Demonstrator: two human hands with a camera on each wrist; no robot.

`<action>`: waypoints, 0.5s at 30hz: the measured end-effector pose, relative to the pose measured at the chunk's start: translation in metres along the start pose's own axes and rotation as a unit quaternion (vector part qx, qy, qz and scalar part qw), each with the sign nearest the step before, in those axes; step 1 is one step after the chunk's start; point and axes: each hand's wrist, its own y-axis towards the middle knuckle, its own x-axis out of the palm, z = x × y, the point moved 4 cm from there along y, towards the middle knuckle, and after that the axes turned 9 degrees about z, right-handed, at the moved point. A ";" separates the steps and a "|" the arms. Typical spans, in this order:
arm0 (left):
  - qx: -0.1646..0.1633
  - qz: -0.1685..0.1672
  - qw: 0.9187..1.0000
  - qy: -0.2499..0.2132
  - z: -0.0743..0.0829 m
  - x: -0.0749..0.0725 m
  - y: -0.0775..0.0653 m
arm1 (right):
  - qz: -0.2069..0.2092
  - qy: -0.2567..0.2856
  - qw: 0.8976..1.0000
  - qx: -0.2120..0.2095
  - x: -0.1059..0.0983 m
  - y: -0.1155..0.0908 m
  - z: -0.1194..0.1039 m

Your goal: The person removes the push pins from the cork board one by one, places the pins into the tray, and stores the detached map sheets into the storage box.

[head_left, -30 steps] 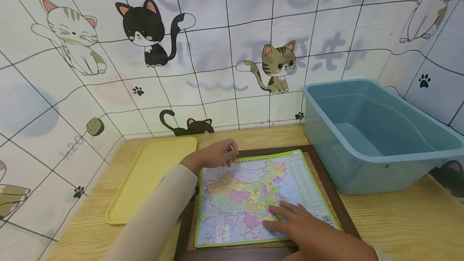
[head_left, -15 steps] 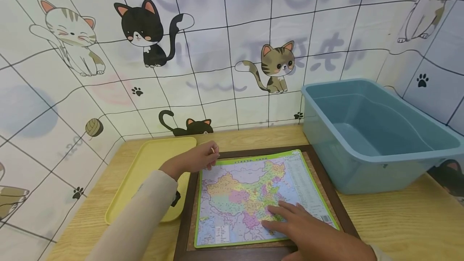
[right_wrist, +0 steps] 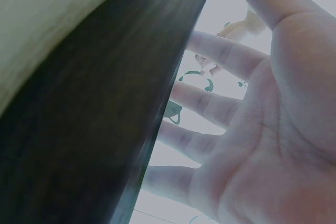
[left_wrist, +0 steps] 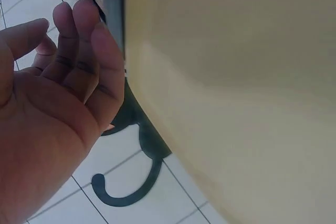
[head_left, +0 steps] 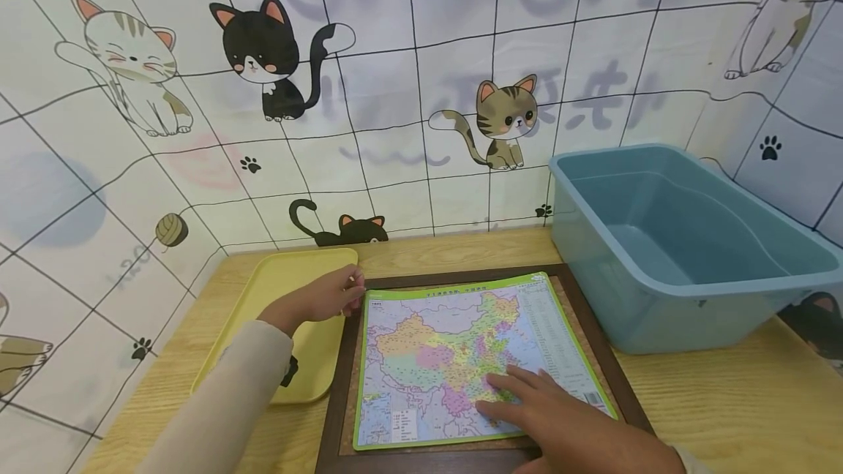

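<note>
A map sheet (head_left: 441,320) with a green border lies on a board with a dark brown frame (head_left: 334,386). Brown cork shows around the sheet's edges. My right hand (head_left: 553,412) rests on the sheet's lower right part, fingers spread and straight; the right wrist view has its palm and fingers (right_wrist: 210,103) beside the dark frame. At the sheet's upper left corner is my left hand (head_left: 329,295), over the right edge of a yellow tray (head_left: 263,313). Its fingers (left_wrist: 79,61) are loosely bent, with nothing between them and the thumb.
A large blue tub (head_left: 672,313) stands to the right of the board. Wood-grain tabletop (head_left: 461,247) runs behind it, up to a wall covering (head_left: 395,93) printed with cats. Under the left sleeve (head_left: 224,393), part of the yellow tray is hidden.
My left hand has moved left along the sheet's top edge, from near its middle to its corner beside the tray. The right hand and the sheet stay in place.
</note>
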 end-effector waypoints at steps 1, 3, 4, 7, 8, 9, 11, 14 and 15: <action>-0.002 0.003 1.000 0.004 -0.003 -0.001 -0.001 | 0.000 -0.001 1.000 -0.001 0.000 0.000 0.000; -0.006 0.010 1.000 0.012 -0.010 -0.003 -0.003 | 0.000 -0.002 1.000 -0.002 0.001 0.000 0.001; -0.009 0.013 1.000 0.015 -0.013 -0.004 -0.003 | 0.001 -0.003 1.000 -0.003 0.001 0.001 0.002; -0.015 0.023 0.999 0.023 -0.022 -0.006 -0.004 | 0.004 -0.005 1.000 -0.005 0.001 0.001 0.002; -0.018 0.027 0.999 0.025 -0.025 -0.007 -0.004 | 0.005 -0.005 1.000 -0.007 0.001 0.001 0.002; -0.021 0.030 0.999 0.027 -0.028 -0.007 -0.004 | 0.006 -0.004 1.000 -0.007 0.001 0.001 0.001; -0.030 0.035 0.999 0.027 -0.035 -0.008 -0.004 | 0.006 -0.003 1.000 -0.006 0.001 0.001 0.000; -0.038 0.036 0.998 0.032 -0.043 -0.009 -0.004 | 0.007 0.001 1.000 -0.003 0.000 0.001 -0.002; -0.041 0.037 0.998 0.035 -0.045 -0.009 -0.004 | 0.006 0.003 1.000 0.000 -0.001 0.001 -0.003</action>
